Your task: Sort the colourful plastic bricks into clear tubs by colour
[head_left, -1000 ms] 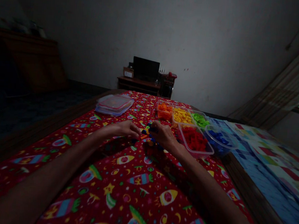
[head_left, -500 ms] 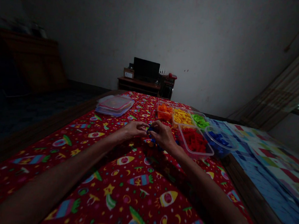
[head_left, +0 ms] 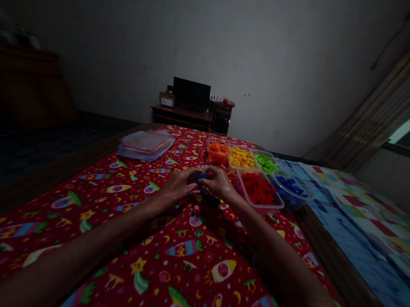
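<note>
Plastic pieces (head_left: 207, 201) are scattered on a red rocket-print tablecloth (head_left: 169, 263) in dim light. Just above them a small blue piece (head_left: 200, 175) is pinched, apparently, between the closed fingertips of the left hand (head_left: 177, 187) and right hand (head_left: 219, 185), which are held close together. A red-filled tub (head_left: 275, 206) is set just beside the right hand.

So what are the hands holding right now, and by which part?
The left hand and right hand together pinch a small blue piece at their fingertips, one from each side; too dark to tell more.
</note>
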`<state>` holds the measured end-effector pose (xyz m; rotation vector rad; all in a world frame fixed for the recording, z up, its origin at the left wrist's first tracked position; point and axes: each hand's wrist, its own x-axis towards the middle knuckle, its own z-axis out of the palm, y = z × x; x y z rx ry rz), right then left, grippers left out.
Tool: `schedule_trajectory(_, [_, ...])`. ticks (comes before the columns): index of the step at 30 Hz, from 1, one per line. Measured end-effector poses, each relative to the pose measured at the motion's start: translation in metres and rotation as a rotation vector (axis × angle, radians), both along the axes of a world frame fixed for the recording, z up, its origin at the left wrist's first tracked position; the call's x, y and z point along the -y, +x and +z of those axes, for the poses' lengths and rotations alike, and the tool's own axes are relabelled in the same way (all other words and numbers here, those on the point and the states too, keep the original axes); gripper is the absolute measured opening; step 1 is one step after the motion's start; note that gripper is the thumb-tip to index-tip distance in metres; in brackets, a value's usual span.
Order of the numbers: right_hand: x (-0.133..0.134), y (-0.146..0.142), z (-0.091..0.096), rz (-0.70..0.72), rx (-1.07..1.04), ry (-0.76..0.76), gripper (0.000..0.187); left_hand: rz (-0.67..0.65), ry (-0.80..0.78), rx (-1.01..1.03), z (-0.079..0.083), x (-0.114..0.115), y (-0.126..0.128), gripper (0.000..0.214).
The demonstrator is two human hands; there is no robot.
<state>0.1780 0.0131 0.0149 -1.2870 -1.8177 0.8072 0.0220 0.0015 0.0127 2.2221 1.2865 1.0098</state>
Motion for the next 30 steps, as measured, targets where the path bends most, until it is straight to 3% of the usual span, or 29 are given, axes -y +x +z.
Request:
schedule_trajectory(2, [0.0,0.005,0.009,-0.007,0.011,0.024,0.015,-0.006,0.006,0.014,0.001,0.001,0.001,0.042])
schedule_trajectory(6, [0.001,0.046,0.046,-0.163,0.143,0.297,0.014,0.021,0.06,-0.006,0.002,-0.001,-0.002,0.035])
schedule_trajectory(8, [0.004,0.08,0.068,-0.291,0.24,0.393,0.019,0.05,0.1,-0.042,-0.001,-0.007,-0.008,0.029])
schedule_trajectory(10, [0.008,0.119,0.084,-0.514,0.368,0.433,0.022,0.08,0.12,-0.072,-0.005,-0.015,-0.016,0.026])
schedule_trajectory(14, [0.017,0.187,0.092,-0.856,0.653,0.307,0.025,0.143,0.103,-0.116,-0.018,-0.03,-0.033,0.028])
schedule_trajectory(17, [0.02,0.213,0.085,-0.89,0.794,0.135,0.026,0.167,0.114,-0.14,-0.031,-0.036,-0.041,0.032])
schedule_trajectory(19, [0.019,0.214,0.082,-0.879,0.808,0.102,0.027,0.168,0.13,-0.148,-0.04,-0.041,-0.044,0.038])
schedule_trajectory(21, [0.018,0.205,0.082,-0.882,0.785,0.164,0.027,0.161,0.149,-0.155,-0.049,-0.045,-0.045,0.043])
schedule_trajectory(25, [0.013,0.167,0.085,-0.82,0.723,0.337,0.029,0.152,0.215,-0.182,-0.069,-0.051,-0.051,0.048])
schedule_trajectory(30, [0.009,0.116,0.079,-0.649,0.696,0.444,0.027,0.038,0.268,-0.297,-0.088,-0.063,-0.05,0.045])
